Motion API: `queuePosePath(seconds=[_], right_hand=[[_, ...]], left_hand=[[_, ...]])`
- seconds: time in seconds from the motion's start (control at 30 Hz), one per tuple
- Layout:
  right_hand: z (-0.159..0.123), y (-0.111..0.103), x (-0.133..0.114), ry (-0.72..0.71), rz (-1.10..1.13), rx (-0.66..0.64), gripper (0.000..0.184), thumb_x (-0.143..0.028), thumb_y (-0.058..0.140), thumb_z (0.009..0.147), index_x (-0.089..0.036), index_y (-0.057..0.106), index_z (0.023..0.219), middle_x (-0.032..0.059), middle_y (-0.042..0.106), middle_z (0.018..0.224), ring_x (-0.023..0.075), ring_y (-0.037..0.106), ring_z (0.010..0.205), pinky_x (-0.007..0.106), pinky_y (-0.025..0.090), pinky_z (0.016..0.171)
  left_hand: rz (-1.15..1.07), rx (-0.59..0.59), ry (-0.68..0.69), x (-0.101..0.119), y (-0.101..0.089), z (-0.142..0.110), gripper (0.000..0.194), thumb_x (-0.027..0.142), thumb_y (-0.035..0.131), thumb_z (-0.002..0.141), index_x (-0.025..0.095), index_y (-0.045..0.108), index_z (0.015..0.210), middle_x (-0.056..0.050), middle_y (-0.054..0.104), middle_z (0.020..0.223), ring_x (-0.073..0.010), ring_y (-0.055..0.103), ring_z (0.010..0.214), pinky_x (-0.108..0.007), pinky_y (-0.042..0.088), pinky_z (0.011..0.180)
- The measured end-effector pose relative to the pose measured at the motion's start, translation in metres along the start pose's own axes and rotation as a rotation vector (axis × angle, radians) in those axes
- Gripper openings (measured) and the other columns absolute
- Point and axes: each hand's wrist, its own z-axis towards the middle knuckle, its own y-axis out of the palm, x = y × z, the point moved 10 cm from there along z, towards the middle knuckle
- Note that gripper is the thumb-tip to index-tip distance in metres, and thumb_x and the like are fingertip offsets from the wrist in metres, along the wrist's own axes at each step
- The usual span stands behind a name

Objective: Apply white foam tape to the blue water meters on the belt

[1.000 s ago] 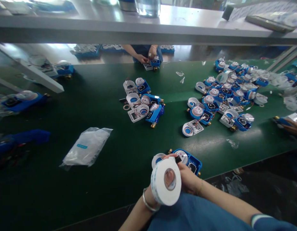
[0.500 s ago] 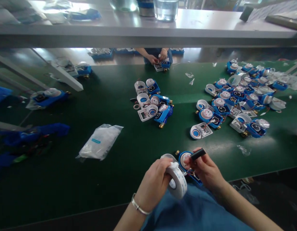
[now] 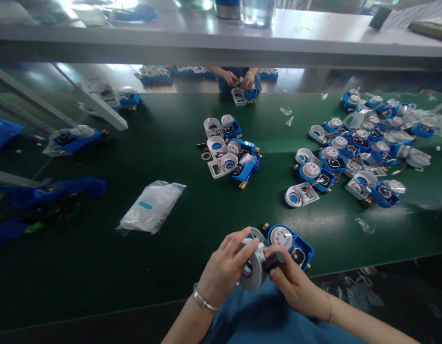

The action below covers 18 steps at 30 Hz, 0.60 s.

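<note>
My left hand [image 3: 221,267] is closed around a roll of white tape [image 3: 256,274], held tilted above the near table edge. In my right hand [image 3: 298,286] is a black cylinder [image 3: 274,262], gripped between thumb and fingers with its side close against the roll. Whether it touches the tape I cannot tell. Just behind my hands lies a blue water meter [image 3: 282,237] with a round white dial and an open box section. A pale plastic cover [image 3: 257,233] beside it is partly hidden by the left hand and the roll.
Several meters with white covers lie in a central cluster [image 3: 230,153] and a larger right-hand group [image 3: 353,143]. A plastic bag [image 3: 151,208] rests on the green table [image 3: 163,267]. A shelf [image 3: 206,45] crosses above. Opposite, a co-worker's hands [image 3: 242,80] handle another meter.
My right hand has moved left and down, bringing the black cylinder from above the meter to the tape roll. The roll has turned and shifted slightly left, and the meter shows more fully.
</note>
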Motion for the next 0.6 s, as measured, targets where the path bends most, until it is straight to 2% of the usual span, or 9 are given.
queuePosePath(seconds=[0.07,0.23,0.37,0.47,0.6], right_hand=[[0.000,0.000,-0.007,-0.036,-0.071,-0.015,0.020,-0.029,0.038,0.089,-0.024,0.040,0.108,0.0042,0.048,0.104,0.0144,0.046,0.093,0.027,0.039,0.084],[-0.001,-0.002,-0.013,0.011,-0.197,-0.034,0.016,-0.027,0.039,0.088,-0.023,0.041,0.104,0.0003,0.049,0.086,0.0111,0.046,0.074,0.023,0.041,0.070],[-0.004,0.000,-0.007,0.031,-0.220,-0.022,0.021,-0.024,0.037,0.088,-0.023,0.036,0.109,0.0021,0.048,0.091,0.0123,0.047,0.080,0.025,0.041,0.074],[-0.004,0.004,-0.008,-0.050,-0.217,0.004,0.023,-0.020,0.038,0.087,-0.024,0.034,0.110,0.0040,0.047,0.098,0.0134,0.046,0.088,0.027,0.041,0.081],[-0.003,0.010,-0.017,-0.216,-0.204,0.002,0.027,-0.012,0.041,0.083,-0.024,0.036,0.106,0.0039,0.047,0.095,0.0135,0.048,0.086,0.028,0.042,0.079]], left_hand=[[-0.037,0.027,-0.045,-0.005,-0.003,-0.003,0.034,0.010,0.048,0.081,0.022,0.050,0.113,-0.010,0.046,0.123,-0.0184,0.050,0.109,-0.032,0.051,0.087],[-0.143,0.053,-0.083,-0.007,-0.005,-0.008,0.030,0.014,0.054,0.078,0.019,0.053,0.108,-0.011,0.043,0.124,-0.0189,0.048,0.112,-0.032,0.050,0.090],[-0.135,0.058,-0.084,-0.007,-0.008,-0.007,0.028,0.016,0.054,0.078,0.017,0.053,0.106,-0.011,0.048,0.119,-0.0192,0.051,0.108,-0.033,0.050,0.089],[-0.095,0.101,-0.110,-0.009,-0.014,-0.003,0.027,0.013,0.056,0.076,0.015,0.054,0.103,-0.011,0.055,0.112,-0.0184,0.054,0.103,-0.033,0.051,0.087],[-0.100,0.142,-0.135,-0.010,-0.020,0.000,0.023,0.011,0.057,0.074,0.014,0.057,0.097,-0.009,0.060,0.104,-0.0170,0.057,0.096,-0.031,0.052,0.084]])
